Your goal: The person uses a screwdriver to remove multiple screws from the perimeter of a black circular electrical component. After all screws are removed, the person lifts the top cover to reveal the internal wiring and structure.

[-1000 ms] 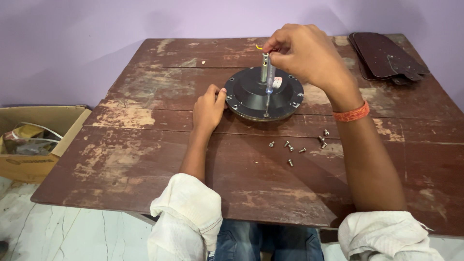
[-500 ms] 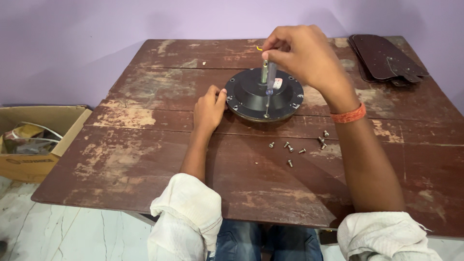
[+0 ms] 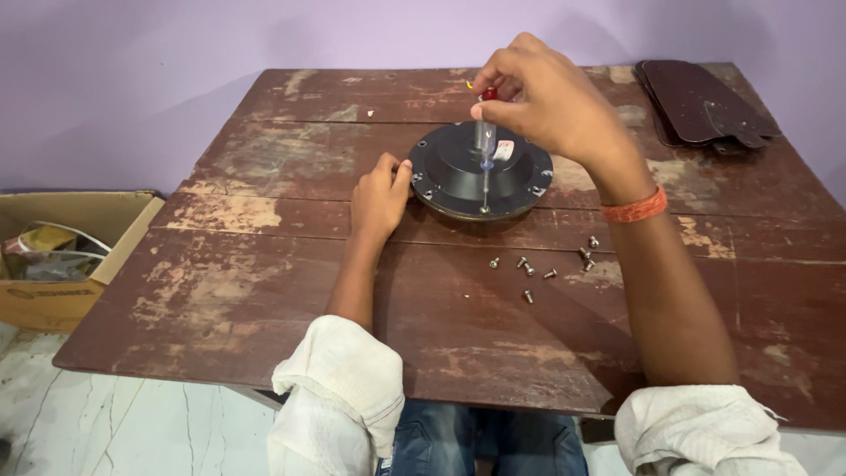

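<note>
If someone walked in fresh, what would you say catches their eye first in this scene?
Probably the right hand holding a screwdriver upright on the rim of a round black motor housing at the middle of the worn wooden table, with the left hand steadying its edge. Loose screws lie scattered just in front of it.

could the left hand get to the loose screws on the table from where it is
Probably yes: the left hand rests against the round black housing, and the screws lie on bare wooden table nearby, with nothing between.
</note>
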